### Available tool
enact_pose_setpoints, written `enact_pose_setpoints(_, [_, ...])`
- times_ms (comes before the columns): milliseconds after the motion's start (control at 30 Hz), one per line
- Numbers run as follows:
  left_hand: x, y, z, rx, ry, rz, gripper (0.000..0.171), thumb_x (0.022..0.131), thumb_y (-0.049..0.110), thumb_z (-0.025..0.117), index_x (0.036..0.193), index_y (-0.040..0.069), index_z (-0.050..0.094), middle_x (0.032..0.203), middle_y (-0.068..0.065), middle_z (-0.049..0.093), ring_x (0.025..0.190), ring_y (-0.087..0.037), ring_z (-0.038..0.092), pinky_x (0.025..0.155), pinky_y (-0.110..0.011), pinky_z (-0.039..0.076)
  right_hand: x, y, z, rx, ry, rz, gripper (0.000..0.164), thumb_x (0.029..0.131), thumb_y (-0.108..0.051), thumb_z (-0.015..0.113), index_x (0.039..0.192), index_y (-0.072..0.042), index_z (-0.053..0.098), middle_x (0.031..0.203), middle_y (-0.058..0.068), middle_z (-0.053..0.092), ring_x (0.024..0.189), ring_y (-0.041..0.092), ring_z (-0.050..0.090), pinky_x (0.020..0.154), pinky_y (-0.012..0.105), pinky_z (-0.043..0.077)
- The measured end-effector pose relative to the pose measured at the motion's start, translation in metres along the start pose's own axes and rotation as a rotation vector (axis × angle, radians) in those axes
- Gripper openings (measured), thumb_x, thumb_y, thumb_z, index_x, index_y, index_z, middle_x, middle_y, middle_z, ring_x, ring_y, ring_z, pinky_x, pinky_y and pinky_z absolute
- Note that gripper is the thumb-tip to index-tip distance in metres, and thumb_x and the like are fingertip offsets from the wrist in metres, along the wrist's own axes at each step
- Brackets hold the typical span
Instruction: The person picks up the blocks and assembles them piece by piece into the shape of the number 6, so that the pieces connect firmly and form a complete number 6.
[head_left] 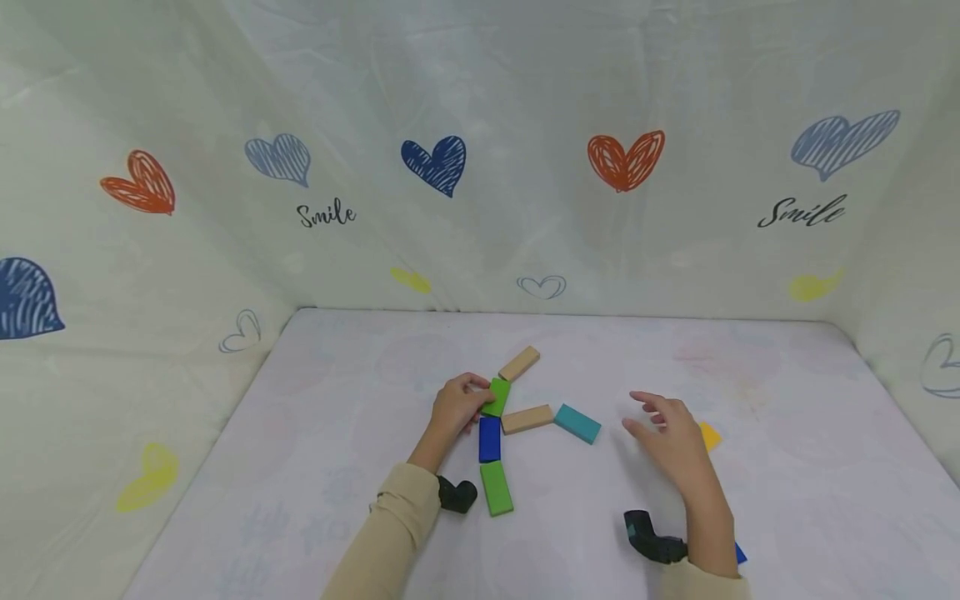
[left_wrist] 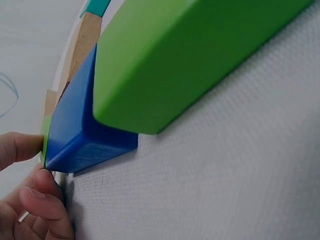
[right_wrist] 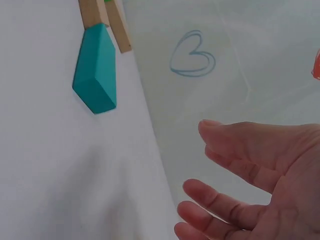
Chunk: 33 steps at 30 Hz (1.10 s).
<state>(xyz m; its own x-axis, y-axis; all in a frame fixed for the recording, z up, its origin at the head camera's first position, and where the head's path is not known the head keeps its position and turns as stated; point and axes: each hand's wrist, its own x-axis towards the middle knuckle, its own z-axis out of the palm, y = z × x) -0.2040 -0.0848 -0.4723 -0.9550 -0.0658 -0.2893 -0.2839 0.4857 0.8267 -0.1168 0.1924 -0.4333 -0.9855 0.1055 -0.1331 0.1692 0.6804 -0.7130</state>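
Observation:
In the head view my left hand point(head_left: 456, 403) pinches the upper green block point(head_left: 497, 397) between thumb and fingers. Below it a blue block point(head_left: 490, 439) and a lower green block point(head_left: 497, 488) run down in a line. One wooden block point(head_left: 519, 363) slants up from the top of the upper green block; another wooden block point(head_left: 527, 419) branches right toward a teal block point(head_left: 577, 423). My right hand point(head_left: 669, 435) is held above the table right of the teal block, fingers loosely bent and holding nothing; the right wrist view shows its thumb and fingers apart.
A yellow block point(head_left: 709, 436) lies partly hidden behind my right hand. A blue corner point(head_left: 741, 553) shows beside the right forearm. Black wrist devices point(head_left: 457, 496) sit at both wrists. A hanging cloth point(head_left: 510, 233) printed with hearts stands behind the white table point(head_left: 315, 433).

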Motion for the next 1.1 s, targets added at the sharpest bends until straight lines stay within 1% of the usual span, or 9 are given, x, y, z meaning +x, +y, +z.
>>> enact_pose_setpoints(200, [0.0, 0.0, 0.0, 0.002, 0.004, 0.004, 0.024, 0.08, 0.018, 0.067, 0.101, 0.008, 0.065, 0.057, 0.001, 0.048, 0.039, -0.009, 0.041, 0.034, -0.018, 0.034, -0.005, 0.015, -0.019, -0.012, 0.019, 0.031, 0.054, 0.091, -0.025, 0.057, 0.136, 0.0, 0.04, 0.13, 0.028, 0.039, 0.118, 0.043, 0.039, 0.094, 0.058, 0.037])
enact_pose_setpoints(333, [0.0, 0.0, 0.0, 0.005, 0.006, 0.003, 0.023, 0.08, 0.018, 0.067, 0.101, 0.008, 0.065, 0.057, 0.001, 0.047, 0.039, -0.009, 0.041, 0.034, -0.018, 0.034, -0.005, 0.028, -0.027, -0.018, 0.009, 0.06, 0.057, 0.091, -0.028, 0.057, 0.136, 0.001, 0.038, 0.134, 0.032, 0.032, 0.12, 0.045, 0.035, 0.097, 0.061, 0.031])
enact_pose_setpoints(467, [0.001, 0.0, 0.0, -0.001, 0.006, 0.007, 0.024, 0.079, 0.018, 0.068, 0.101, 0.008, 0.065, 0.056, 0.001, 0.048, 0.039, -0.009, 0.041, 0.034, -0.018, 0.034, -0.004, 0.035, -0.032, -0.021, 0.004, 0.121, 0.06, 0.091, -0.028, 0.056, 0.137, 0.003, 0.036, 0.137, 0.035, 0.026, 0.123, 0.048, 0.029, 0.102, 0.063, 0.025])
enact_pose_setpoints(633, [0.002, -0.001, 0.001, -0.003, -0.001, 0.009, 0.024, 0.079, 0.017, 0.068, 0.101, 0.008, 0.065, 0.058, 0.001, 0.048, 0.039, -0.009, 0.042, 0.034, -0.018, 0.034, -0.002, 0.043, -0.037, -0.048, -0.012, 0.207, 0.065, 0.089, -0.028, 0.057, 0.139, 0.005, 0.032, 0.139, 0.038, 0.019, 0.127, 0.053, 0.018, 0.103, 0.066, 0.022])
enact_pose_setpoints(733, [0.003, -0.001, 0.001, -0.008, -0.001, 0.009, 0.024, 0.079, 0.017, 0.068, 0.101, 0.008, 0.065, 0.059, 0.001, 0.048, 0.04, -0.009, 0.042, 0.034, -0.018, 0.034, -0.002, 0.048, -0.039, -0.072, -0.022, 0.248, 0.071, 0.087, -0.029, 0.06, 0.14, 0.005, 0.028, 0.139, 0.04, 0.016, 0.125, 0.056, 0.016, 0.101, 0.068, 0.024])
enact_pose_setpoints(900, [0.002, -0.001, 0.001, -0.01, 0.002, 0.019, 0.023, 0.079, 0.017, 0.068, 0.101, 0.008, 0.065, 0.058, 0.001, 0.048, 0.039, -0.009, 0.042, 0.034, -0.018, 0.034, -0.002, 0.055, -0.04, -0.072, -0.054, 0.311, 0.08, 0.083, -0.03, 0.063, 0.142, 0.006, 0.021, 0.136, 0.044, 0.01, 0.12, 0.058, 0.016, 0.094, 0.07, 0.028])
enact_pose_setpoints(1000, [0.001, -0.001, 0.0, -0.007, 0.004, 0.027, 0.023, 0.079, 0.017, 0.068, 0.1, 0.007, 0.065, 0.056, 0.001, 0.048, 0.038, -0.008, 0.041, 0.033, -0.018, 0.034, -0.002, 0.058, -0.038, -0.054, -0.062, 0.342, 0.086, 0.081, -0.032, 0.066, 0.142, 0.007, 0.018, 0.135, 0.044, 0.009, 0.119, 0.057, 0.015, 0.093, 0.069, 0.03])
enact_pose_setpoints(1100, [0.001, -0.001, 0.0, -0.006, 0.007, 0.03, 0.023, 0.079, 0.017, 0.068, 0.099, 0.007, 0.065, 0.055, 0.002, 0.048, 0.037, -0.008, 0.041, 0.033, -0.017, 0.033, -0.001, 0.06, -0.034, -0.046, -0.051, 0.367, 0.09, 0.079, -0.034, 0.068, 0.141, 0.007, 0.018, 0.133, 0.043, 0.01, 0.118, 0.055, 0.016, 0.093, 0.067, 0.032])
